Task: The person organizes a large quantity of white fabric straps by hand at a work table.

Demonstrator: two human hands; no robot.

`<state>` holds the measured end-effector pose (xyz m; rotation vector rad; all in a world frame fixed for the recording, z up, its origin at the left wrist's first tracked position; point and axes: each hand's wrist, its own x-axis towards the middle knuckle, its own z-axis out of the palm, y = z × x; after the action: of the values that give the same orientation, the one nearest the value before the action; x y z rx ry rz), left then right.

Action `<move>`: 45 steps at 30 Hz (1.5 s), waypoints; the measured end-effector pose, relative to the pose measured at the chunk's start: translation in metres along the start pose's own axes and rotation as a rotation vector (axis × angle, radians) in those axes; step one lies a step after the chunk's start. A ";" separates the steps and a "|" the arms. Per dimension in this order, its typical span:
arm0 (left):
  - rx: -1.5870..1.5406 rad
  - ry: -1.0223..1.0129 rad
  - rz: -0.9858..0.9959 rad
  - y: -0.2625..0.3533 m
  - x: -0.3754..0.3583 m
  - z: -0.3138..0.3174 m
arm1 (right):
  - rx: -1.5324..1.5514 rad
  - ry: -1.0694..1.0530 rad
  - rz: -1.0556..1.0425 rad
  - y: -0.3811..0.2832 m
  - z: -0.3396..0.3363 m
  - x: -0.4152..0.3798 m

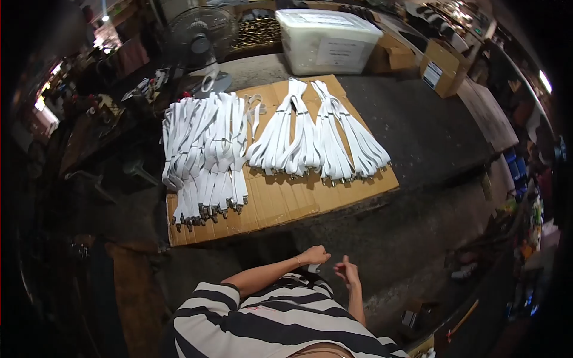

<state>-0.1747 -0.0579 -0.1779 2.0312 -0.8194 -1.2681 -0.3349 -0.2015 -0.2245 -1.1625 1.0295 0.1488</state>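
Note:
My left hand [314,255] is closed in front of my striped shirt, and a short piece of white strap [314,268] shows just below it. Beside it, my right hand [348,272] is raised with thumb and fingers apart, holding nothing visible. Beyond both hands, white lanyards with metal clips lie on a flat cardboard sheet [280,200]. A dense pile of lanyards [206,143] covers its left side, clips toward me. Two fanned lanyard bundles [292,134] [346,137], narrow at the far end, spread toward me in the middle and on the right.
The cardboard rests on a dark worktable [418,131]. At the back stand a fan [201,45], a lidded white plastic tub [328,45] with a paper label, and a cardboard box [444,68]. A thin looped strap [255,113] lies between the lanyard groups.

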 end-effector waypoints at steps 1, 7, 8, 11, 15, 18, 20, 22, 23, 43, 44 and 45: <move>-0.009 0.034 -0.008 -0.001 0.003 0.010 | 0.106 -0.226 0.086 -0.002 0.013 -0.013; -0.105 -0.072 0.174 -0.030 0.003 0.014 | 0.400 -0.343 -0.011 0.014 0.078 -0.060; -0.102 -0.099 0.173 -0.037 -0.002 0.016 | 0.418 -0.323 -0.005 0.026 0.090 -0.064; -0.061 -0.210 0.224 -0.038 -0.026 -0.006 | 0.607 -0.196 0.003 0.039 0.128 -0.083; 0.018 -0.402 -0.059 -0.028 -0.076 -0.039 | 0.689 -0.087 -0.120 0.050 0.185 -0.099; 0.104 -0.294 0.165 -0.069 -0.078 -0.010 | 0.739 -0.041 -0.112 0.081 0.199 -0.104; 0.196 -0.041 0.437 -0.082 -0.098 -0.008 | 0.752 0.017 -0.076 0.080 0.209 -0.107; 0.266 0.464 0.473 -0.087 -0.113 -0.013 | 0.786 0.092 -0.113 0.075 0.214 -0.124; 0.284 0.446 0.495 -0.091 -0.117 -0.021 | 0.747 0.106 -0.095 0.079 0.210 -0.127; -1.445 -0.267 0.009 -0.022 -0.097 0.024 | 0.854 0.019 -0.315 0.049 0.170 -0.217; -1.398 -0.278 -0.018 -0.011 -0.104 0.021 | 0.865 0.016 -0.305 0.052 0.167 -0.222; -1.377 -0.316 0.006 -0.003 -0.113 0.026 | 0.931 -0.039 -0.261 0.056 0.163 -0.227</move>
<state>-0.2381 0.0256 -0.1276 0.7257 0.0491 -1.5082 -0.3985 0.0433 -0.0940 -0.4220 0.7540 -0.4747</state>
